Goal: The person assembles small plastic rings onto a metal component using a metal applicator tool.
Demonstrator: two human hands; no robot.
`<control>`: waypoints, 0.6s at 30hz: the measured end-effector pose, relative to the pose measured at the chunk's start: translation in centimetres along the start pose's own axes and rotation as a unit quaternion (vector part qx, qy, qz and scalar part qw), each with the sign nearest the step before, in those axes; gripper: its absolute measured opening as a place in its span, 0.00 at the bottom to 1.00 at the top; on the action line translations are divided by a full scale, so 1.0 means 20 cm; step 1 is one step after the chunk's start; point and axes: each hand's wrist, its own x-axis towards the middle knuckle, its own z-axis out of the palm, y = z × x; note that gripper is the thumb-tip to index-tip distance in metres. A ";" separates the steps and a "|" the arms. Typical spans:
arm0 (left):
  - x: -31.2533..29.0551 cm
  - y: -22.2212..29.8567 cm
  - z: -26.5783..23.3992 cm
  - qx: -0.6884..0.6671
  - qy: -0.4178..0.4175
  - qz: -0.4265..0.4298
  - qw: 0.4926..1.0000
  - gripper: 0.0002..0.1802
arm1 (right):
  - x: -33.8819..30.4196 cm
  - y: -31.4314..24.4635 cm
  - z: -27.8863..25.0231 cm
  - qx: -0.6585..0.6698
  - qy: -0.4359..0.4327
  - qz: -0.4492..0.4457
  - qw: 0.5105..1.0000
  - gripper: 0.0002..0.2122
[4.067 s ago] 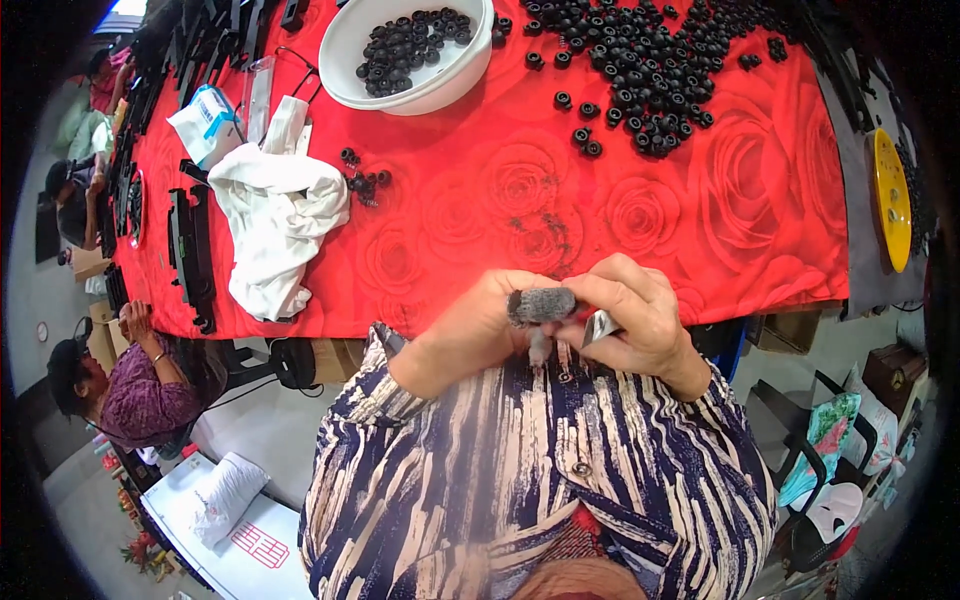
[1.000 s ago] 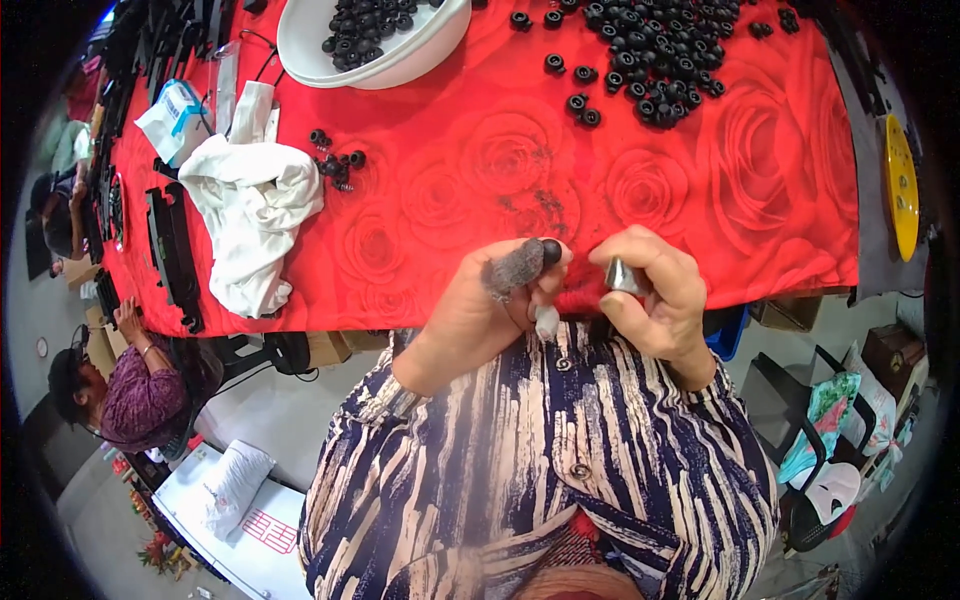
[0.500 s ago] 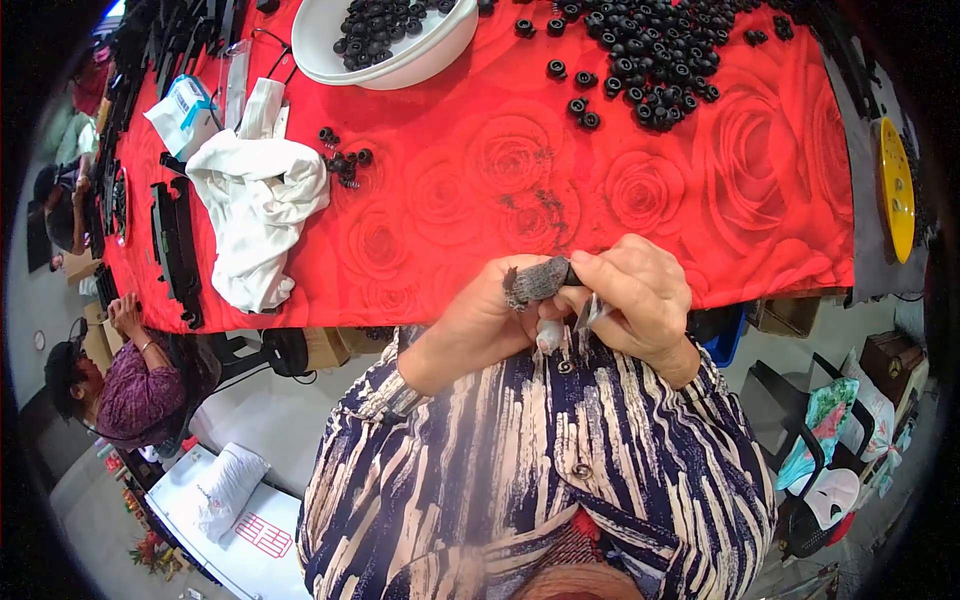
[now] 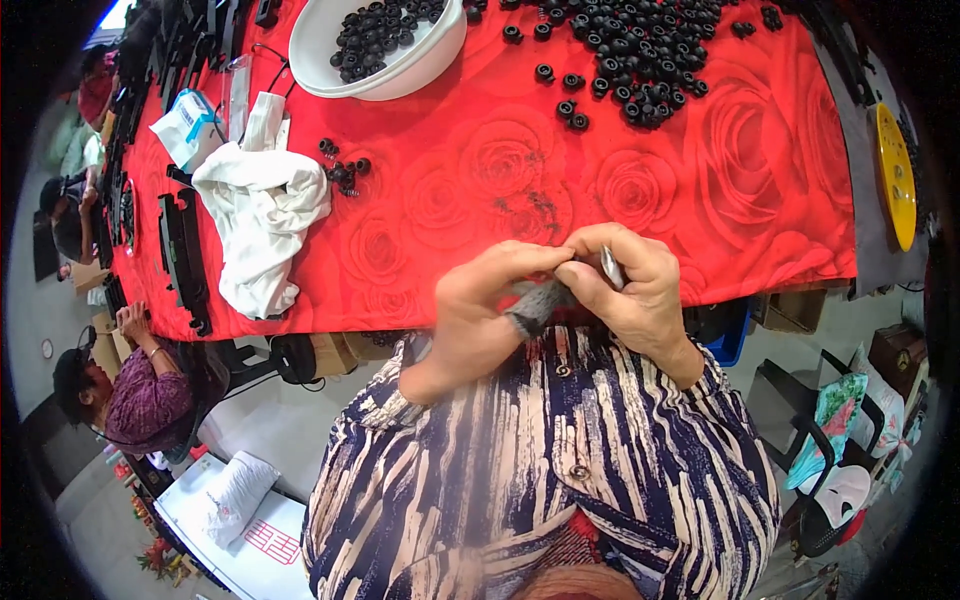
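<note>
My left hand and my right hand meet fingertip to fingertip above the table's near edge. A grey knitted finger cover shows at my left hand, seemingly over its thumb. The left fingers are closed in a pinch, and what lies between the fingertips is hidden. A small silver blade-like tool sticks up from the closed fingers of my right hand. Its lower part is hidden in the grip.
A red rose-patterned cloth covers the table. On it lie many black round parts, a white bowl of more, a few with springs, a white cloth and black strips. A yellow dish stands right; a co-worker sits left.
My left hand has turned and its index finger now reaches over to the right fingertips. The finger cover has swung lower, and the dark piece seen at the fingertips is now hidden.
</note>
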 end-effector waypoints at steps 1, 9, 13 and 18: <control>0.00 0.04 0.00 -0.204 0.008 -0.157 0.966 0.12 | 0.00 0.01 -0.01 -0.006 -0.002 -0.025 1.000 0.10; 0.02 0.01 -0.06 -0.445 -0.134 -0.461 0.756 0.07 | 0.04 0.06 -0.09 -0.042 -0.085 -0.291 0.952 0.13; 0.02 -0.02 -0.05 -0.449 -0.170 -0.450 0.753 0.07 | 0.05 0.06 -0.10 -0.016 -0.140 -0.285 0.948 0.14; 0.00 -0.03 -0.02 -0.512 -0.098 -0.434 0.735 0.10 | 0.04 0.07 -0.07 -0.035 -0.064 -0.307 0.949 0.13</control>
